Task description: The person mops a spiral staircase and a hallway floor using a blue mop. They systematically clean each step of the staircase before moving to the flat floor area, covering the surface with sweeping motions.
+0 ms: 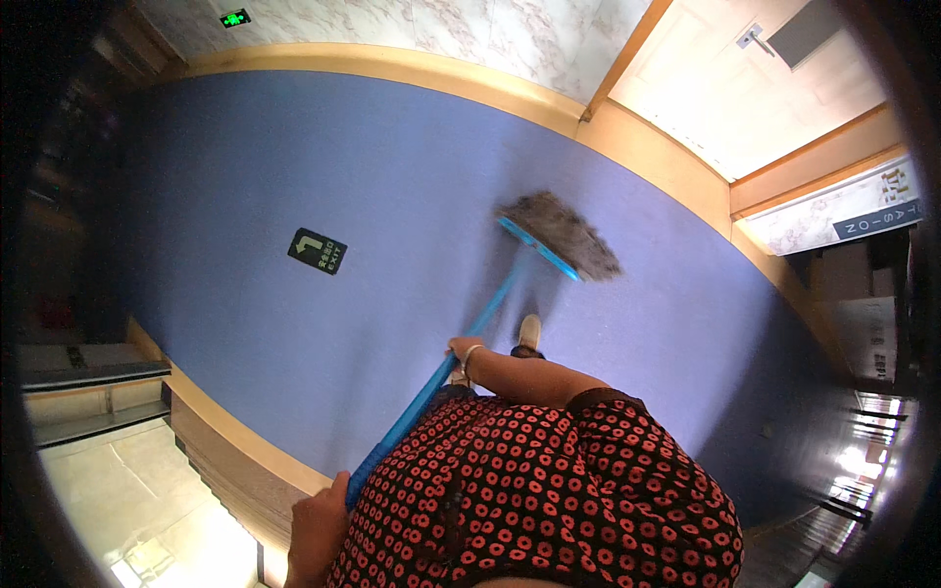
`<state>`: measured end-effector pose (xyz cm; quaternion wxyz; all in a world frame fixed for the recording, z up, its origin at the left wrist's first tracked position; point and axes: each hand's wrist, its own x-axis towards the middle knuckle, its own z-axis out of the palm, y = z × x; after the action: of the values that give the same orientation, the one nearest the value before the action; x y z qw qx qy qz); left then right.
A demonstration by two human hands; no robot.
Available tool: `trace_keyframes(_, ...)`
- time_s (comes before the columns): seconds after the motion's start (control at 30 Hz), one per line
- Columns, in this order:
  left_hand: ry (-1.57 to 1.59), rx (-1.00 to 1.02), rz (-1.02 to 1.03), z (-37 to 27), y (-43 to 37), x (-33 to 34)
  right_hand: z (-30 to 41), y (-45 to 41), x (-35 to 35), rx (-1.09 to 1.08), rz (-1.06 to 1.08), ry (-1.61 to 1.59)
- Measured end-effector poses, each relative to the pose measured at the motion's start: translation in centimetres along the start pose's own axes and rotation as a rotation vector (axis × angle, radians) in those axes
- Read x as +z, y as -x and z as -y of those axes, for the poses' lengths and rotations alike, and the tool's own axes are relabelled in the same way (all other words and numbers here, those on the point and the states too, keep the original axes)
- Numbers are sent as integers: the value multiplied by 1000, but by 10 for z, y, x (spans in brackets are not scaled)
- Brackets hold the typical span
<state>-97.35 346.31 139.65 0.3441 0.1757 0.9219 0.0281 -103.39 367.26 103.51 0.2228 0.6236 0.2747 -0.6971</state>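
A broom with a blue handle (415,413) slants across the view from lower left to upper right. My right hand (464,348), with a pale bracelet at the wrist, grips the handle partway down. At the handle's top end my left hand (322,525) is closed around it, partly cut off by my patterned clothing. The broom's light-blue head (539,248) carries a wide band of blurred grey-brown bristles (564,228), which rest on the blue floor (390,184). One of my shoes (529,331) stands just behind the head; the other is mostly hidden.
A dark arrow sign (317,251) is set in the floor at left. Beyond the broom runs a tan border (397,65) below a marbled wall (353,26). At upper right is a white door (706,88) with a lever handle. Steps (103,400) lie at lower left.
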Motion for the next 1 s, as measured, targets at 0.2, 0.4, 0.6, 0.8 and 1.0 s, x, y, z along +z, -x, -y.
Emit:
trace_keyframes(0.2, 211, -45, -69, -26, -37, 22, 74, 14, 39, -96, 265, 23)
trace_keyframes(0.4, 237, -342, -10, -126, -80, -27, 146, 27, 32, -142, 225, 280)
trace_keyframes(0.6, 46, -133, -96, -196, -136, -88, 230, 19, -17, -226, 165, 163)
trace_keyframes(0.8, -186, 123, 42, -249, -195, -138, 289, 32, -105, -257, 143, -267)
trace_keyframes(1.0, -395, 610, 103, -295, -290, -130, 292, -11, -245, -329, 176, -664)
